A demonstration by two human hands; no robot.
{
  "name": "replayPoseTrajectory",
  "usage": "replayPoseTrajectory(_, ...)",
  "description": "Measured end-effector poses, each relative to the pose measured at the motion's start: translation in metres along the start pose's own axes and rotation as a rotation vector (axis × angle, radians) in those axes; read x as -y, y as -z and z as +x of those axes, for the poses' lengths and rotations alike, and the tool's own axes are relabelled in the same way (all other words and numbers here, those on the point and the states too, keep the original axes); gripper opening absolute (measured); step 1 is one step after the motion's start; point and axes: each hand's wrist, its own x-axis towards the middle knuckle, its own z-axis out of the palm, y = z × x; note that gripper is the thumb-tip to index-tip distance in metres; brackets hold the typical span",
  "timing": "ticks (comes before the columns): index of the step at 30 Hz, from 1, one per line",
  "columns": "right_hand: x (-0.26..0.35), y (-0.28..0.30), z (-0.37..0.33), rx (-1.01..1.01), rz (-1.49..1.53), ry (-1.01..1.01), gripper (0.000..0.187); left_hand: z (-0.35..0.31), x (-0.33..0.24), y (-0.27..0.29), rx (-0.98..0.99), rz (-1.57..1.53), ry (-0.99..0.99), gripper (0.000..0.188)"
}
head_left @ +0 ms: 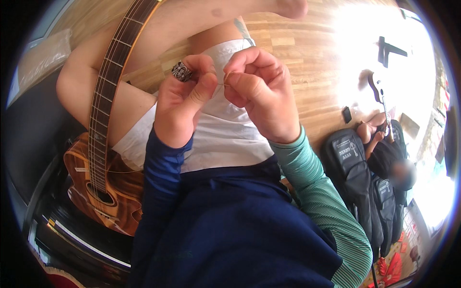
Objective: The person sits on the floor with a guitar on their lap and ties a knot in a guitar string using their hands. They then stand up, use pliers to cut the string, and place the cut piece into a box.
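Hands, left point(180, 103) and right point(257, 89), pinch thin string point(221, 84) (guitar point(103, 144) just left).

At nine o'clock we see a guitar point(103, 192) with a striped amber-brown body and dark fretboard. Our left sleeve point(161, 192) is navy, our right sleeve point(321, 192) green with fine pale stripes, our shorts point(225, 129) white, the floor point(297, 48) light wood planks.
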Motion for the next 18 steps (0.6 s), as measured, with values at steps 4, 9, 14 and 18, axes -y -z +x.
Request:
replayPoseTrajectory(4, 0.003, 0.006, 0.004, 0.000, -0.012, -0.032, 0.011, -0.006, -0.013, -0.010, -0.184, 0.415, 0.014, 0.014)
replayPoseTrajectory(9, 0.000, 0.005, 0.007, -0.040, -0.095, 0.005, 0.016, 0.001, -0.027, -0.023, -0.154, 1.020, -0.155, 0.008)
replayPoseTrajectory(14, -0.001, 0.002, 0.006, -0.024, -0.241, 0.032, 0.021, 0.010, -0.040, -0.030, -0.009, 1.453, -0.392, 0.016)
replayPoseTrajectory(18, 0.006, 0.001, 0.004, 0.001, -0.211, -0.033, 0.024, 0.011, -0.046, -0.033, 0.052, 1.491, -0.394, 0.020)
